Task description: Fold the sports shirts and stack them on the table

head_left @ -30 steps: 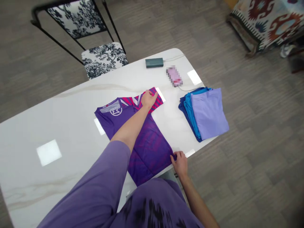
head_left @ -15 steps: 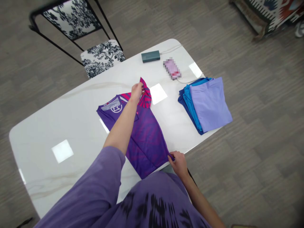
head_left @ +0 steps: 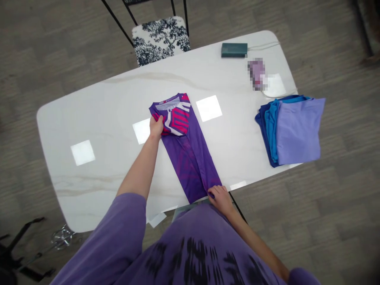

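Observation:
A purple jersey (head_left: 190, 158) with pink-and-white striped sleeve lies in a long narrow strip on the white table, its collar toward the far side. My left hand (head_left: 156, 126) is closed on the striped sleeve, just below the collar at the strip's left edge. At the near table edge, my right hand (head_left: 222, 199) pinches the jersey's hem at its right corner. One side of the jersey lies folded over the rest, and its folded edge runs down the middle to my right hand.
A stack of folded clothes (head_left: 299, 132), lavender over blue ones, sits at the table's right end. Behind it are a blurred pink phone-like object (head_left: 257, 73) and a dark green power bank (head_left: 234, 50) with a cable. A patterned chair (head_left: 162, 37) stands beyond the white table (head_left: 103, 118).
My left hand has carried the jersey's sleeve side over to the left, so the jersey is narrower now. My right hand still holds the hem. The camera view has shifted.

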Demonstrator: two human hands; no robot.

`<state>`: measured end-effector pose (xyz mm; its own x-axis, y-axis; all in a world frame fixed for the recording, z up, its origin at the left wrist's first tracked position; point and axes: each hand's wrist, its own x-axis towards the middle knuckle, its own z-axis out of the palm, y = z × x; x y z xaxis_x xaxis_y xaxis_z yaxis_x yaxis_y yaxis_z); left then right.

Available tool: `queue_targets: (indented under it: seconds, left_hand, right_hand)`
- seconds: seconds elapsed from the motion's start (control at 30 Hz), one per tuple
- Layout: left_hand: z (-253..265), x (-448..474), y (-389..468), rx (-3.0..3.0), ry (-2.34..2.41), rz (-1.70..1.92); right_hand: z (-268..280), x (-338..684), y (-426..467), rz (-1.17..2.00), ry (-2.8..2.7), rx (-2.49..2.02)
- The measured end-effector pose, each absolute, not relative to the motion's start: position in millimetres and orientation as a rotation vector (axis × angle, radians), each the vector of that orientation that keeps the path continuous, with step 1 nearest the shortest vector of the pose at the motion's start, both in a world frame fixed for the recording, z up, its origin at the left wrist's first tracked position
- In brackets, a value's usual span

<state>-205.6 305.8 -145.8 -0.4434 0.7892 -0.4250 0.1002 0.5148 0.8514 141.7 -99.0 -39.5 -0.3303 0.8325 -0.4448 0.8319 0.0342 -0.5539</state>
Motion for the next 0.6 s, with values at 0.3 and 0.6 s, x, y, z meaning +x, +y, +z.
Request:
queue_targets:
  seconds: [0.3, 0.6]
  left_hand:
    - [-134, -242, 289, 1.178, 2.315, 0.386]
    - [-127, -139, 314, 2.013, 1.625, 0.400]
  right_hand:
    - [-53, 121, -106, 1.263, -2.373, -1.848]
    - [-61, 126, -98, 1.208, -2.178, -2.016]
